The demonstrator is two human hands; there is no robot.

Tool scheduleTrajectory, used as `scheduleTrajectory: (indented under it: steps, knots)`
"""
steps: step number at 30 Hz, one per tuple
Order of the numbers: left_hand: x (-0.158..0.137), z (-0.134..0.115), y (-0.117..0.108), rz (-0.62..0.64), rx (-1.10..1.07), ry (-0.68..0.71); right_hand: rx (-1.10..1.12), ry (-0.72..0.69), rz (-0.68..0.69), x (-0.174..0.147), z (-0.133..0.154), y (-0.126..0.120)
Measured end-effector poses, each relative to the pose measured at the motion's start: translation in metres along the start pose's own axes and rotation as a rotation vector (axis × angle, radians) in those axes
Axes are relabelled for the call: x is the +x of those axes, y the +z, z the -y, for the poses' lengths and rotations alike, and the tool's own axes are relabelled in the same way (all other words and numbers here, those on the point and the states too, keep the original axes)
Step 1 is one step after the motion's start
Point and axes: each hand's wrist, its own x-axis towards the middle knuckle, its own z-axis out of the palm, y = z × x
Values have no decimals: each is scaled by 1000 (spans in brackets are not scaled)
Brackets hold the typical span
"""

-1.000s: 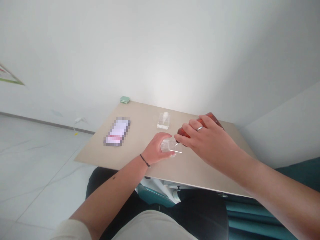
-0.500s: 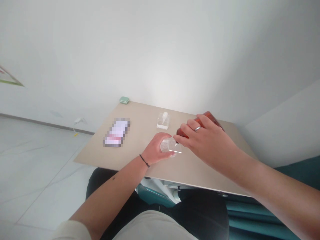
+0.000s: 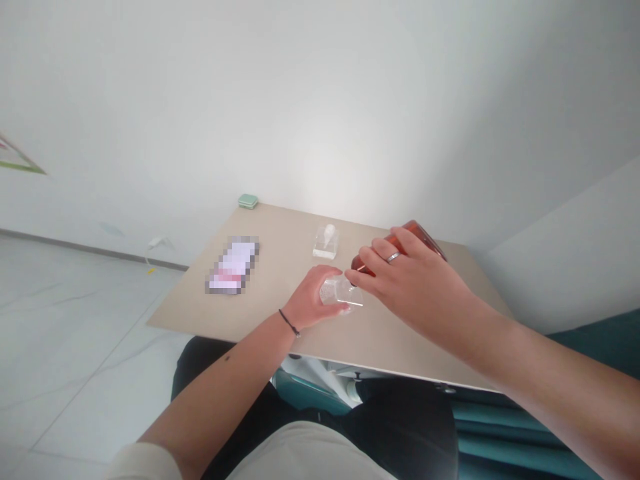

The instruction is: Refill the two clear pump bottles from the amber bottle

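With fingers and thumb curved around it, my left hand (image 3: pixel 313 298) holds a small clear container (image 3: pixel 345 291) over the table. My right hand (image 3: pixel 405 267) grips a reddish-brown bottle (image 3: pixel 416 233), tilted so its neck end points down and left at the container's mouth. Whether liquid is flowing I cannot make out. Beyond my left hand stands a clear square block-like container (image 3: pixel 326 248) with a white-topped piece (image 3: pixel 330 232) on or in it; which of these, I cannot tell.
A phone (image 3: pixel 233 265), its screen blurred out, lies on the left of the beige table (image 3: pixel 280 233). A small green case (image 3: pixel 248 201) sits at the back left corner. The white wall (image 3: pixel 320 100) rises directly behind the table.
Almost nothing differs. The bottle and my right hand have shifted very slightly up and left, while my left hand keeps its hold on the clear container.
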Motion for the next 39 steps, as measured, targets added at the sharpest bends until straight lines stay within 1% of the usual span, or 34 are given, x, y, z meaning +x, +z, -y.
scheduleTrajectory:
  steps: [4,9,14,21,28,31,39]
  knots:
    - [-1,1,0,-3,-7,-11,-6,8,-9,1,0,-2]
    - [-1,3,1,-4,-24,11,22,11,-17,1,0,-1]
    - [-2,7,2,-18,-34,14,50,33,-24,-2,0,5]
    - [-4,8,3,-25,-37,9,107,63,7,-7,-1,11]
    - [-2,6,1,-22,-55,8,257,141,-25,-14,-1,20]
    - [-1,3,0,-23,-65,1,307,185,-6,-17,1,27]
    - [-2,1,0,-2,-87,-45,579,326,-2,-32,9,54]
